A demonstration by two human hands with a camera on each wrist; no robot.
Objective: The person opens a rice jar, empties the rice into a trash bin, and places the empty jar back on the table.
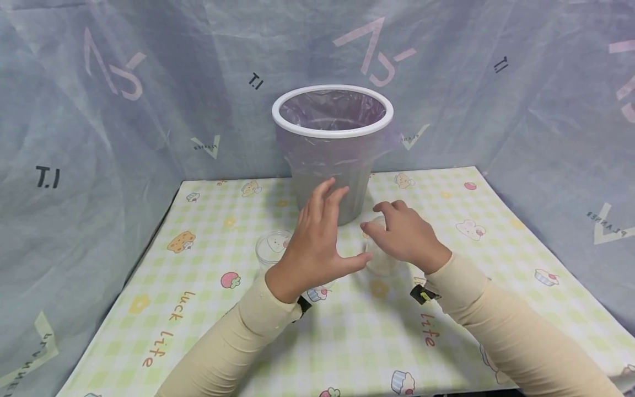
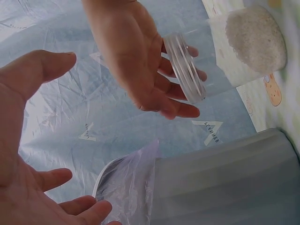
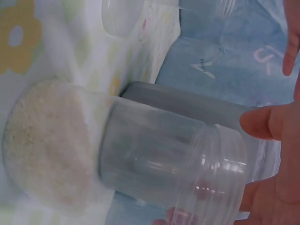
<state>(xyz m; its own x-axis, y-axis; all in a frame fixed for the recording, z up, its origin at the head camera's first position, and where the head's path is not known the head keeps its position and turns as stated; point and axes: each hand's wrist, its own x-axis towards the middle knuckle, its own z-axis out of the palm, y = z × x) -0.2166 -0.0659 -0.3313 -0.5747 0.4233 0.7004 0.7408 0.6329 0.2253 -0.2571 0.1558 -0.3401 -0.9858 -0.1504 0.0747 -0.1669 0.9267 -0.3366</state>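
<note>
A clear jar with a threaded, lidless rim stands upright on the table, with whitish, rice-like grains in its lower part. At its rim is my right hand, the fingers curving past the far side. My right thumb stands apart from the jar wall in the right wrist view. My left hand hovers between this jar and a second clear jar, thumb and fingers spread wide, holding nothing. Part of the second jar is hidden behind my left hand in the head view.
A grey trash bin with a white rim and a thin plastic liner stands behind the jars at the back of the table. A green-checked cloth covers the table. Bluish-grey curtains hang behind and on both sides.
</note>
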